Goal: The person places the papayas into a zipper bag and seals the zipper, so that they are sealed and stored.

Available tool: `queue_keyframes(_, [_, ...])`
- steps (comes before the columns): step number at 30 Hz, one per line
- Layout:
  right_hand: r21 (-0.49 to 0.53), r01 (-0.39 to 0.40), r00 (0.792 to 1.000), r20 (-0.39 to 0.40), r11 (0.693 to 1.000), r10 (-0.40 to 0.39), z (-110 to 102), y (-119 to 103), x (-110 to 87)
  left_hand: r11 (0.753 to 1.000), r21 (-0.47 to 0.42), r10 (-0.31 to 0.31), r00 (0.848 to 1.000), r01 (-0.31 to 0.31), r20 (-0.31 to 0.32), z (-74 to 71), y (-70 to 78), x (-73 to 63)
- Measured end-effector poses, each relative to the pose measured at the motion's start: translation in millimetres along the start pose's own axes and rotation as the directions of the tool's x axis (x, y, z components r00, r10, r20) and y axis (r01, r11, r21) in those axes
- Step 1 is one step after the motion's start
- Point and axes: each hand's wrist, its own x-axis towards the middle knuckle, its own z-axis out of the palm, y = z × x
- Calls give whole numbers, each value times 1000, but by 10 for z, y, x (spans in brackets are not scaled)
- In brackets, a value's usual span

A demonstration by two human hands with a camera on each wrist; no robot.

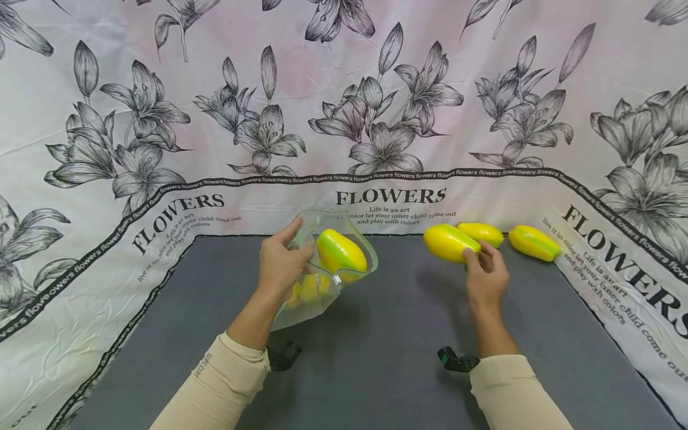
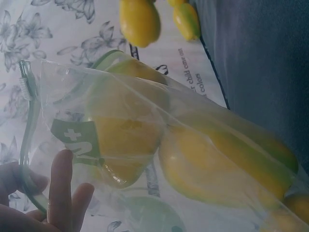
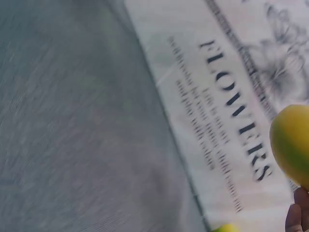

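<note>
1. Head view: left hand (image 1: 282,263) pinching clear bag (image 1: 307,314), yellow-green fruits (image 1: 344,254) inside; right hand (image 1: 487,275) gripping another fruit (image 1: 449,242) above grey table (image 1: 387,370); two loose fruits (image 1: 534,243) beyond.
2. Left wrist alone: green emblem (image 2: 91,131), white cross (image 2: 72,134), on bag.
3. Right wrist: held fruit, cropped.

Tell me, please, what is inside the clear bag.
Several yellow-green fruits show inside the clear bag. The lower ones are partly covered, so their exact number cannot be told.

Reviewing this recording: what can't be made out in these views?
Head: lower fruits, clouded by the bag; exact count uncertain.
Head: part of the rear fruit, hidden behind the held fruit.
Left wrist: left hand, cut off by the bottom edge.
Right wrist: right hand and held fruit, cut off by the right edge.
</note>
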Motion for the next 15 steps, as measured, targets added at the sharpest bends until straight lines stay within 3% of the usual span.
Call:
queue_keyframes(5, [131, 68, 997, 32, 989, -73, 47, -193, -62, 1000, 13, 6, 1000, -6, -3, 5, 5, -2])
queue_keyframes(15, [240, 171, 972, 116, 956, -203, 129, -509, -240, 1000, 25, 14, 1000, -14, -2, 17, 12, -11])
